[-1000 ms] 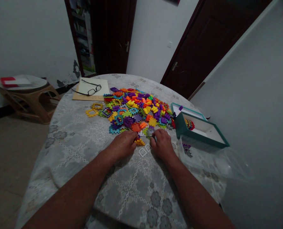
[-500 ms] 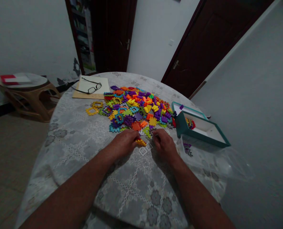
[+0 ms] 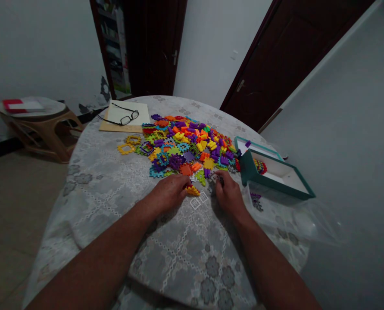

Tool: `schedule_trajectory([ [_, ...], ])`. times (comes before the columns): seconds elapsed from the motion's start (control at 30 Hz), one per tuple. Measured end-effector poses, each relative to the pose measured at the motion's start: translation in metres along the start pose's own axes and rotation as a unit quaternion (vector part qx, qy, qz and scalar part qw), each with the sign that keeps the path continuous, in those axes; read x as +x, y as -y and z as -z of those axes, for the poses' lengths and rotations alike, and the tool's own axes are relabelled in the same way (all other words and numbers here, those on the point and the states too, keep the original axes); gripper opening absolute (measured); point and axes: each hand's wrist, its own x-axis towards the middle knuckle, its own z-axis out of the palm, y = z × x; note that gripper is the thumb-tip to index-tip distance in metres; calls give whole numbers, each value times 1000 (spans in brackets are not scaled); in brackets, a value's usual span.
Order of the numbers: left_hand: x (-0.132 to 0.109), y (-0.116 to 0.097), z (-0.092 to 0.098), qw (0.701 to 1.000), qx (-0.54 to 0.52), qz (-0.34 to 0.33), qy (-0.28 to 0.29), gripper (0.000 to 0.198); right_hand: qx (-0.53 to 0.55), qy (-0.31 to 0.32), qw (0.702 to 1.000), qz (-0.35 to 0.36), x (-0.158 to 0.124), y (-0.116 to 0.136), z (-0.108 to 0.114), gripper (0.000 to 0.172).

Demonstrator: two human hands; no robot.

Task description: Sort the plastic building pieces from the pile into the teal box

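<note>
My left hand [image 3: 172, 189] is closed on a stack of yellow and red toothed plastic building pieces [image 3: 192, 190], just above the tablecloth. In my right hand [image 3: 227, 189], thumb and fingers pinch a grey toothed building piece [image 3: 213, 177], partly hidden by the fingers. Two white window-like frames [image 3: 195, 203] lie on the cloth between the hands. Beyond them spreads a heap of colourful interlocking pieces [image 3: 188, 156], in purple, orange, yellow, green and blue. A lime green piece [image 3: 200, 177] sits at its near edge, between my hands.
To the right stands a green box [image 3: 276, 184] with a beaded-looking colourful item inside. A clear plastic tray [image 3: 276, 215] before it holds a few purple and grey pieces. Black glasses [image 3: 126, 120] rest on papers [image 3: 142, 110] at the back left. A stool [image 3: 54, 125] stands beyond the table.
My right hand has shifted slightly right and tilted the grey piece, so more of it shows. My left hand keeps its hold on the yellow and red pieces.
</note>
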Motion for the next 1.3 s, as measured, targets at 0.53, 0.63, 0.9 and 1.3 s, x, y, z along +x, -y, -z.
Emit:
schedule_trajectory([
  [0.53, 0, -5, 4, 1000, 10, 15, 0, 7, -159, 37, 986, 28, -7, -12, 8, 18],
  [0.63, 1, -2, 2, 1000, 7, 4, -6, 9, -184, 92, 978, 30, -14, -8, 11, 15],
  [0.9, 1, -5, 3, 1000, 20, 16, 8, 10, -177, 139, 973, 56, -10, -5, 11, 10],
  [1.3, 2, 0, -1, 1000, 16, 1, 13, 10, -170, 185, 967, 31, -10, -1, 15, 10],
])
